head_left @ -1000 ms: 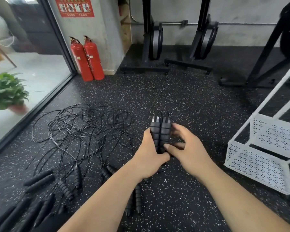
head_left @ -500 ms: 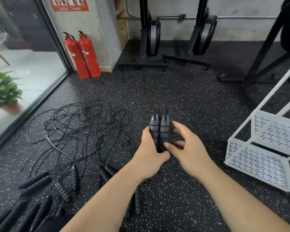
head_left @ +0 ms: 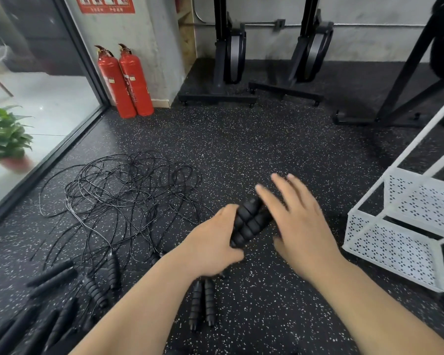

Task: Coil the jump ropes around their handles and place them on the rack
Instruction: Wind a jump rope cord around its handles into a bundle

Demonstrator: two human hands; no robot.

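Where both hands clasped the pair of black ribbed foam jump-rope handles [head_left: 250,221] upright half a second ago, the bundle now tips rightward in the curled grip of the left hand [head_left: 213,242] alone, and the right hand [head_left: 303,224] has let go above it, fingers straight and spread, holding nothing. I judge this rope coiled and ready for the white perforated metal rack [head_left: 390,249], near on the right across the speckled black rubber floor [head_left: 241,139]; the tangle of loose black ropes [head_left: 128,190] lies well to the left, off that path

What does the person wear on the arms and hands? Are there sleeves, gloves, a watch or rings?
Nothing worn is visible. The left hand and the right hand are bare, without gloves or visible rings. Both forearms are bare to the frame edge: no sleeve, watch or wristband.
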